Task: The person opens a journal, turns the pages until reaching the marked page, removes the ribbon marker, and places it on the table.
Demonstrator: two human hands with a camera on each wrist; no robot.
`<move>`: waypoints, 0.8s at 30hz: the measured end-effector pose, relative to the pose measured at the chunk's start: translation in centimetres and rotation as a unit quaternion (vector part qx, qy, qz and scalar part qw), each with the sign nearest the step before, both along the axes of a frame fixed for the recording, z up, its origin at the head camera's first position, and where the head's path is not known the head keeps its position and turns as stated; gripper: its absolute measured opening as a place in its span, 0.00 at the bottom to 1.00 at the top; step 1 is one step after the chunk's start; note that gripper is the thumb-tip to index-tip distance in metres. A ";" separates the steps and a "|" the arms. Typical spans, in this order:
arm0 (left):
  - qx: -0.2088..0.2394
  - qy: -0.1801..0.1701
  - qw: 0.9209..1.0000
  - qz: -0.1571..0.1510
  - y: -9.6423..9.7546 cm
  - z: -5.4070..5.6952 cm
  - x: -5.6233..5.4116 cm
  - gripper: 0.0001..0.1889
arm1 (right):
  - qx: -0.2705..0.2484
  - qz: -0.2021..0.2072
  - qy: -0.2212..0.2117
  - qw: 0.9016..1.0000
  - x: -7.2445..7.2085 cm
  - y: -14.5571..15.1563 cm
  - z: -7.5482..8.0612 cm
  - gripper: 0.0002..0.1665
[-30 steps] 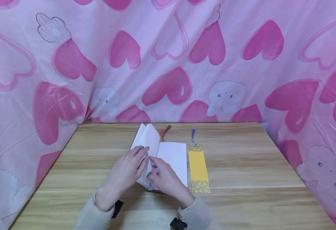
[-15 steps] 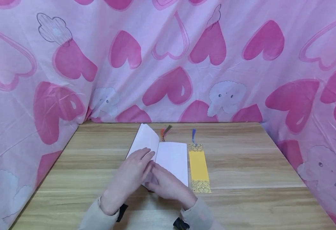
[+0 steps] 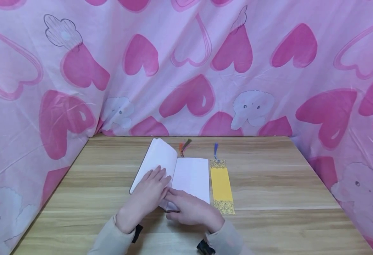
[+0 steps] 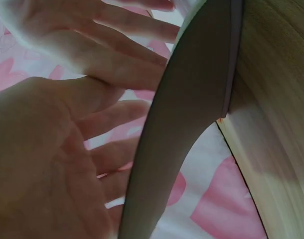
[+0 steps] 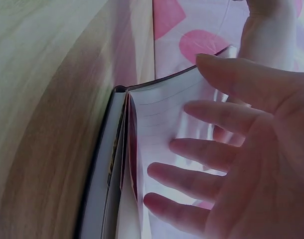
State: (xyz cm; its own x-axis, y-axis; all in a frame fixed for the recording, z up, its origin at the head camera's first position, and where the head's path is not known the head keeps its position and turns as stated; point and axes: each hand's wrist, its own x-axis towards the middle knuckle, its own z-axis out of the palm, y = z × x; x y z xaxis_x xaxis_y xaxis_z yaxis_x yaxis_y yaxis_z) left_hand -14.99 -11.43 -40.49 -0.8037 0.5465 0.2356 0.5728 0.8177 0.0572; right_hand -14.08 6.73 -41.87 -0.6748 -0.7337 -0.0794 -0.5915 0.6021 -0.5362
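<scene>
An open notebook (image 3: 191, 177) with white pages lies mid-table, its left side (image 3: 157, 156) raised at a slant. My left hand (image 3: 149, 193) rests with extended fingers on that left page. Close to the fold, my right hand (image 3: 194, 209) has its fingers stretched out, their tips beside the left hand; the right wrist view shows those fingers (image 5: 192, 144) spread against the page. The dark cover (image 4: 187, 89) fills the middle of the left wrist view. Orange and dark green tassels (image 3: 185, 145) stick out above the notebook. Reddish and patterned edges (image 5: 133, 149) show between its leaves.
To the notebook's right lies a yellow bookmark (image 3: 221, 184) with ornate ends and a blue tassel (image 3: 216, 149). The wooden table (image 3: 279, 184) ends at a pink curtain (image 3: 186, 71) printed with hearts.
The raised pages and left cover have swung further left and lie lower. Loose leaves now sit together on the left. My left hand has flattened onto the page; my right fingers have straightened near the fold.
</scene>
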 end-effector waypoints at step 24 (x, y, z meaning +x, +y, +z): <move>-0.058 -0.053 0.994 0.070 -0.3 -0.1 0.2 0.24 | 0.085 -0.111 -0.053 0.989 -1.5 4.2 -0.7 0.53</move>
State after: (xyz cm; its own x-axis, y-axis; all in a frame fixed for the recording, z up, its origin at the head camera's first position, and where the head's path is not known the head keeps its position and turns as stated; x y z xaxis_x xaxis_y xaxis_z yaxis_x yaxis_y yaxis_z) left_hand -14.80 -11.76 -40.55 -0.8908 0.4462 0.0862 0.4487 0.8936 0.0114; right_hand -15.62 10.97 -42.52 -0.7987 -0.5386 -0.2685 -0.3808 0.7977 -0.4675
